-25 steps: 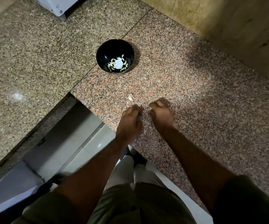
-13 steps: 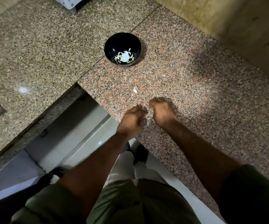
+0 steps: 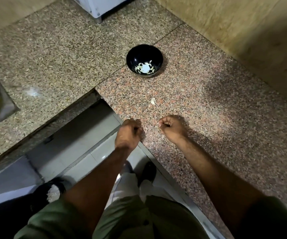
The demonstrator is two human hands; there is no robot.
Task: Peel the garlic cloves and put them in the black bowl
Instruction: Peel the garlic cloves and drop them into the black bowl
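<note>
Granite counter (image 3: 208,118), L-shaped, pink slab in front of the person with a cut-out edge at their left. Black bowl (image 3: 144,60) sits upright near the slab seam, well beyond both hands, peeled cloves (image 3: 140,69) pooled in its bottom. One pale garlic piece (image 3: 153,101) lies on the counter between bowl and hands; skin or clove, can't tell.

Left hand (image 3: 129,131) hangs over the counter edge, fingers curled; blurred, so what it holds, if anything, can't be told. Right hand (image 3: 171,126) is over the slab, fingers curled, thumb and forefinger pinching a small pale scrap (image 3: 159,124), probably skin or a small clove.

Judgement: mid-peel. Best done by keeping work over the slab, not the gap, since a dropped clove near the left hand could go to the floor. Strip skin fully, drop it aside, then carry the clove straight forward to the bowl; that path looks open, with only the loose piece in the way. Wall at right is well clear.
</note>
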